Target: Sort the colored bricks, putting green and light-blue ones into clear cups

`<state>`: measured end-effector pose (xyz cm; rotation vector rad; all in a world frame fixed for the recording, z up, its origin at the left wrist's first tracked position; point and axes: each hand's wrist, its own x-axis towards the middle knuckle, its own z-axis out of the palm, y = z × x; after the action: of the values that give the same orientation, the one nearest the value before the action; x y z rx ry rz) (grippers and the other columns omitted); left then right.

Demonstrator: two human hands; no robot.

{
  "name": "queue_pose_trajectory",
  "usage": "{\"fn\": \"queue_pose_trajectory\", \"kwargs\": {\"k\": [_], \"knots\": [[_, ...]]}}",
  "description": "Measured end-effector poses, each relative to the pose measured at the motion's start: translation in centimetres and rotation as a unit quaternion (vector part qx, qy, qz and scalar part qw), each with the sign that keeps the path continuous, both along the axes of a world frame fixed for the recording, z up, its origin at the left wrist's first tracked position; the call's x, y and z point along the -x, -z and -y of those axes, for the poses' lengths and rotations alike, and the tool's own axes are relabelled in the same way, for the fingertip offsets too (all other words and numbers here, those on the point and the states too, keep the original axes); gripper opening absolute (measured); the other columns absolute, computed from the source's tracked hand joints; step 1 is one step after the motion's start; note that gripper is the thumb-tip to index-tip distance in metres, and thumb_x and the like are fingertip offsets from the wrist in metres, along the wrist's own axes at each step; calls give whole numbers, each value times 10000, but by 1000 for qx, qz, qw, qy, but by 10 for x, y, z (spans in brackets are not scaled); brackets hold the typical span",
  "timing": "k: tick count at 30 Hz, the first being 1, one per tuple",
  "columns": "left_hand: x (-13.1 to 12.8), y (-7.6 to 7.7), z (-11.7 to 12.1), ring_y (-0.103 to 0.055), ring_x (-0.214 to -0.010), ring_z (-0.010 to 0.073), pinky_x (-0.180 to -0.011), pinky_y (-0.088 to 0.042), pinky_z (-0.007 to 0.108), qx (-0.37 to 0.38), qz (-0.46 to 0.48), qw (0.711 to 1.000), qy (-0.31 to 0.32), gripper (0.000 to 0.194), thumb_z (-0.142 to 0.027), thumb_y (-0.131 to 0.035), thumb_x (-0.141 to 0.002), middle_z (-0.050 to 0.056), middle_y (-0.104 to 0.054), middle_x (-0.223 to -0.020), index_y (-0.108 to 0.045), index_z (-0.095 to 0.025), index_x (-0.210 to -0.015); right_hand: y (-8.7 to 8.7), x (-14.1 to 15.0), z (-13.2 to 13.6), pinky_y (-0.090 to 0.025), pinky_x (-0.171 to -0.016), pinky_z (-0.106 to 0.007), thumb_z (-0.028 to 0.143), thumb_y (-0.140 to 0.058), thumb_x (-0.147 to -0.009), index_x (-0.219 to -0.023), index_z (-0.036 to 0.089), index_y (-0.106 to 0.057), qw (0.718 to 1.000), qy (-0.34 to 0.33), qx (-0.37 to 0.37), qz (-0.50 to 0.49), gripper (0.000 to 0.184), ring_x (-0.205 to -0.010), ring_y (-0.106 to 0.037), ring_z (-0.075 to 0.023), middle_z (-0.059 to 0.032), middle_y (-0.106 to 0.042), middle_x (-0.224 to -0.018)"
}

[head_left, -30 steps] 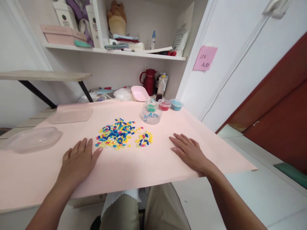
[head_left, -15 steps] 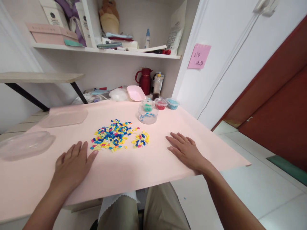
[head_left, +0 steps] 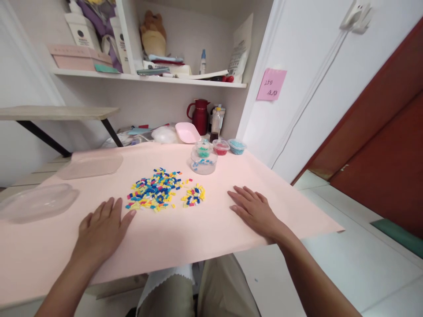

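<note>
My left hand [head_left: 101, 229] lies flat and open on the pink sheet [head_left: 172, 233], fingers stretched toward a large heap of small coloured pieces [head_left: 153, 189] in blue, yellow, red and white. A smaller heap [head_left: 193, 195] of the same pieces sits just to its right. My right hand [head_left: 254, 209] rests flat and open on the sheet, right of the small heap. Neither hand holds anything. Behind the heaps stands a clear round tub [head_left: 204, 161] with a few blue pieces in it.
Small clear tubs hold green [head_left: 202, 149], red [head_left: 220, 146] and light blue [head_left: 237, 145] pieces. Two clear plastic lids [head_left: 36, 201] [head_left: 90, 164] lie at the left. A pink tray [head_left: 187, 131], red jug [head_left: 200, 115] and a bottle stand at the back under a cluttered shelf.
Both hands stay flat on the sheet in the same places. Only the camera has shifted slightly, moving the scene a little in the picture.
</note>
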<state>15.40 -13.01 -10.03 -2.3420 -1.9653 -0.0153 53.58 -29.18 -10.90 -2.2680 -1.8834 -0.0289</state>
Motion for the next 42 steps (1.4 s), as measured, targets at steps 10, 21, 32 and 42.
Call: {"fn": "queue_pose_trajectory", "kwargs": {"k": [10, 21, 32, 42], "knots": [[-1, 0, 0, -240, -1478, 288, -1166, -192, 494, 1, -5, 1000, -4, 730, -526, -167, -928, 122, -281, -1616, -318, -128, -1520, 3, -2, 0, -272, -1144, -555, 539, -282, -1000, -1477, 363, -416, 1000, -4, -4, 3, 526, -1467, -274, -303, 3, -352, -1581], [3, 5, -2, -253, -1468, 302, -1157, -192, 508, -10, 12, 1000, 8, 744, -554, -153, -921, 133, -294, -1608, -351, -133, -1502, 3, -4, 0, -289, -1140, -558, 540, -280, -1000, -1484, 361, -404, 1000, 0, 7, 15, 530, -1468, -274, -302, 6, -344, -1584], [2, 8, 2, -267, -1462, 304, -1154, -193, 503, -27, 13, 999, 21, 704, -521, -214, -939, 156, -323, -1591, -359, -115, -1496, 7, -4, 0, -276, -1144, -560, 547, -274, -997, -1475, 361, -415, 1000, 3, -1, 11, 532, -1469, -273, -297, 10, -343, -1584], [1, 0, 9, -283, -1470, 299, -1168, -186, 501, -23, 31, 999, 17, 612, -448, -346, -933, 142, -335, -1587, -416, -192, -1484, 2, -12, -6, -291, -1145, -567, 563, -325, -979, -1457, 381, -449, 999, -21, 28, -17, 526, -1468, -276, -308, 5, -349, -1580]]}}
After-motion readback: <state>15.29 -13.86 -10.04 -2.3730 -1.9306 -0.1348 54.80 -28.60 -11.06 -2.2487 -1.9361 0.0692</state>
